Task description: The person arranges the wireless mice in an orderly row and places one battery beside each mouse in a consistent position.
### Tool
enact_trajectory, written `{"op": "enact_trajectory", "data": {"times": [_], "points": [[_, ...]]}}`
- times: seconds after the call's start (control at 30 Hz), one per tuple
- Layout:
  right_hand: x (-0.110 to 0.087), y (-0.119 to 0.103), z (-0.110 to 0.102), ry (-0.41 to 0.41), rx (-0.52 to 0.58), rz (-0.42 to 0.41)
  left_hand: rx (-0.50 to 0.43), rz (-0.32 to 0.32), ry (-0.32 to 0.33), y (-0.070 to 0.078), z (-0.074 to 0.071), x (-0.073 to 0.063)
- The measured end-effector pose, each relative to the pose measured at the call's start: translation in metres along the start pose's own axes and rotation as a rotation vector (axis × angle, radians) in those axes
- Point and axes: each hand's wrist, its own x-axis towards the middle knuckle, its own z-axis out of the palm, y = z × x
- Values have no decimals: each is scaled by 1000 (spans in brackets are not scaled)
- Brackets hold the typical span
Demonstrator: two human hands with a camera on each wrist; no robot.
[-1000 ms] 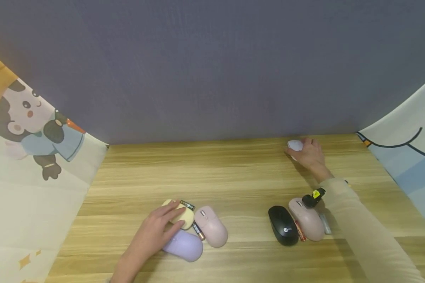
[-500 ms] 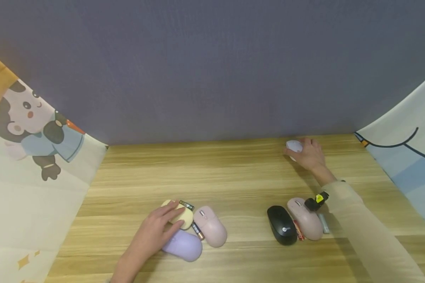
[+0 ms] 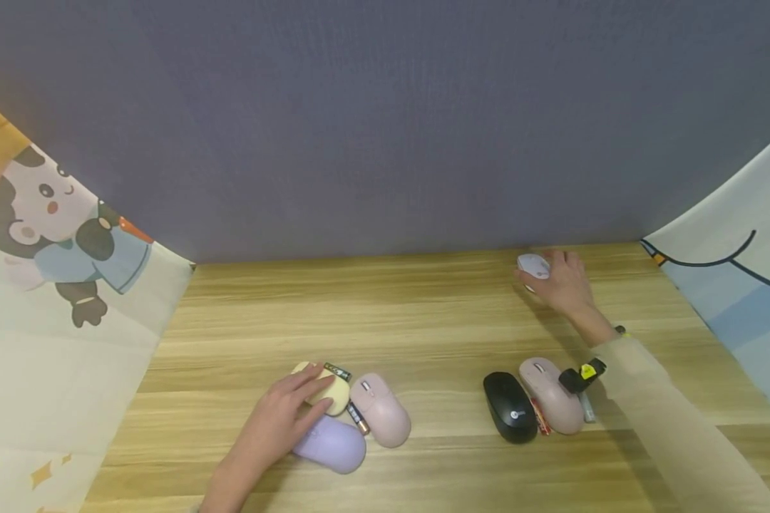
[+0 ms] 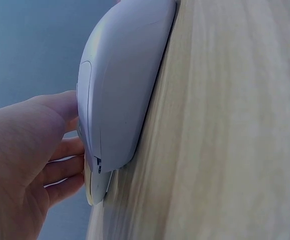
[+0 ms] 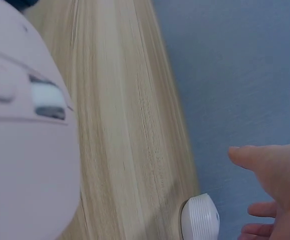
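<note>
Fingers of R hand spread by white mouse, approx 1 o'clock; L hand's loose on yellow mouse, 11 o'clock. Prob. pre-grasp; next prob. needs R pinch.

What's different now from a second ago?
The right sleeve and its black-and-yellow device shifted slightly rightward and toward the person. I can't see anything newly grasped or released.

The right hand stays by the white mouse, the left hand at the yellow mouse; the black mouse hasn't moved.
</note>
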Motion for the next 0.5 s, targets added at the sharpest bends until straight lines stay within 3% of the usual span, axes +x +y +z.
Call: {"op": "enact_trajectory", "data": {"times": [0.5], "points": [[-6, 2, -3, 7, 53, -51, 0, -17, 6, 2, 5, 5]]}}
